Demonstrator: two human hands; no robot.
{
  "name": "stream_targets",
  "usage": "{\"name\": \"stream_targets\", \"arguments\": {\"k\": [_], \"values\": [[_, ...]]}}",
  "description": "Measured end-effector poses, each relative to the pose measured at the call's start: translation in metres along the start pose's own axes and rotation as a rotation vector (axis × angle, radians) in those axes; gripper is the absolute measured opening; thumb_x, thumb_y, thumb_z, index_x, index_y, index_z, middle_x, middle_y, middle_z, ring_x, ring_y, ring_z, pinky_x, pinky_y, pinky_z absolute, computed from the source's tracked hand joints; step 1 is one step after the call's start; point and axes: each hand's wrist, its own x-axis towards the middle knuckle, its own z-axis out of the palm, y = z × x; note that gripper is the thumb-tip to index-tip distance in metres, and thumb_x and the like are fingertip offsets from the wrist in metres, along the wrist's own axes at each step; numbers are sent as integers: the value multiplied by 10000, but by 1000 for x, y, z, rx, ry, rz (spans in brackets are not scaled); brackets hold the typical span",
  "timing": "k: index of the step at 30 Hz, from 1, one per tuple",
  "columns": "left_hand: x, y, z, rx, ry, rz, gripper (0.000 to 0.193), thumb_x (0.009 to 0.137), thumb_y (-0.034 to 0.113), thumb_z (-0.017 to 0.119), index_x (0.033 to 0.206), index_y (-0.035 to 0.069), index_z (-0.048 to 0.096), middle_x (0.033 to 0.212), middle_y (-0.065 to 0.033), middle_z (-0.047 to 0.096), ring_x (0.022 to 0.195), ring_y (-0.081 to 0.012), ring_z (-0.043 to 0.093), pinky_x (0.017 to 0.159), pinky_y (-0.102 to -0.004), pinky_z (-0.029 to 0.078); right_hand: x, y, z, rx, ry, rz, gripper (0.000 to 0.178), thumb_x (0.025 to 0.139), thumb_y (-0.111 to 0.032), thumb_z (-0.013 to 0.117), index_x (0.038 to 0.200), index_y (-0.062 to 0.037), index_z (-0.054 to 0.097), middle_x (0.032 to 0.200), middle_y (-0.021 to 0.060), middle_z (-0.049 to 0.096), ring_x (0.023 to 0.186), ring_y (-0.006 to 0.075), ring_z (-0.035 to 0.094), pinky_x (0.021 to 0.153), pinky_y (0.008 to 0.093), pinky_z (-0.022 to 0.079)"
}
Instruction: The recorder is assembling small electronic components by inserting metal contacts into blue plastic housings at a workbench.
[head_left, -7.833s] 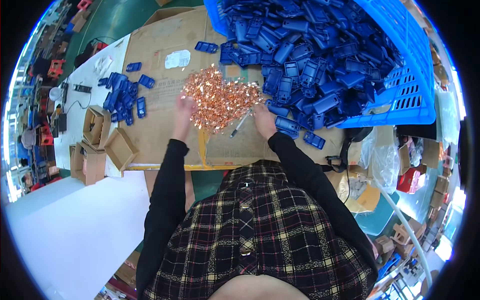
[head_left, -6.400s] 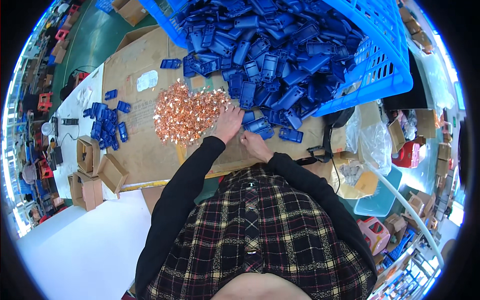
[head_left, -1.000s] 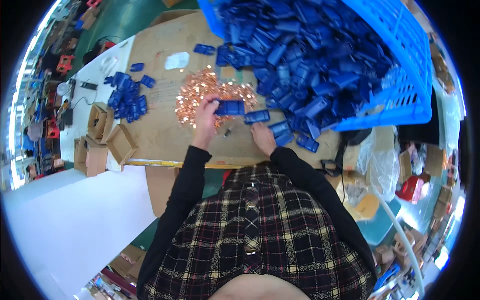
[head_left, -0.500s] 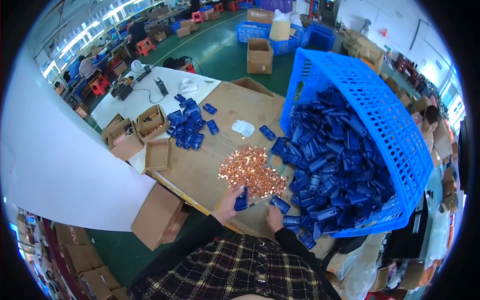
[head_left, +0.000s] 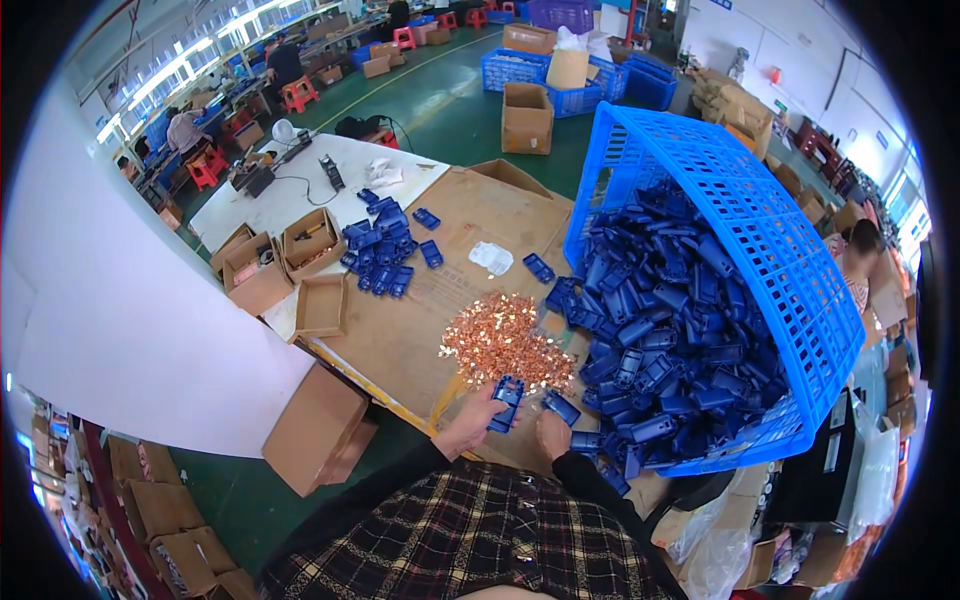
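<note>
My left hand (head_left: pixel 468 424) is closed on a blue plastic casing (head_left: pixel 507 403), whose hollow inner side with moulded ribs faces up. That casing is at the near edge of a heap of small copper-coloured metal pieces (head_left: pixel 505 340). To its right my right hand (head_left: pixel 552 436) has its fingers curled in; whatever they hold, if anything, is hidden. Just beyond those fingers lies another blue casing (head_left: pixel 562 406), and I cannot tell whether they touch it. A large blue plastic crate (head_left: pixel 765 200), tipped on its side, spills a pile of such casings (head_left: pixel 670 320) toward my right hand.
More blue casings (head_left: pixel 378 250) lie in a group at the far left of the cardboard-covered table (head_left: pixel 400 345). Small open cardboard boxes (head_left: pixel 320 305) line its left edge. A crumpled white piece (head_left: pixel 490 258) lies beyond the copper heap. A person (head_left: pixel 858 260) is at the far right.
My left hand has turned the casing so its inner side shows, and shifted it slightly right. My right hand has curled in beside the nearby casing. The view has tilted a little.
</note>
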Motion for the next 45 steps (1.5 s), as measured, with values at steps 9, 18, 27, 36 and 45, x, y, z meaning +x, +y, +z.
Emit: {"name": "stream_targets", "arguments": {"k": [9,18,27,36,45], "values": [[-3,4,23,365,-47,143,306,800,12,409,1105,4,426,912,-89,544,721,-156,587,608,-267,503,-9,-98,-149,538,279,-127,65,763,-72,555,804,-23,546,872,145,536,769,281,538,675,346,439],[3,4,52,478,-171,172,302,840,80,433,1131,3,418,872,-65,515,670,-114,539,574,-248,488,-6,-98,-163,236,395,-474,145,705,-18,598,836,-22,535,952,138,520,884,300,496,763,349,420],[-5,14,60,685,-145,227,222,907,158,421,1066,4,445,769,-43,518,639,-79,526,525,-224,457,-16,-100,-164,640,209,-23,227,734,-71,624,920,-12,508,778,66,541,652,133,490,599,254,416],[-13,7,63,697,-158,203,206,920,179,413,1048,24,460,727,-40,546,593,-80,547,507,-220,454,-21,-93,-181,699,-25,-103,157,744,-76,609,858,2,533,697,75,541,616,143,508,569,264,417],[-16,14,65,637,-160,125,201,926,169,403,1049,20,457,753,-38,561,597,-91,561,512,-215,459,-25,-103,-179,507,94,-143,183,756,-88,609,885,-2,512,663,49,516,593,91,478,535,238,399]]}}
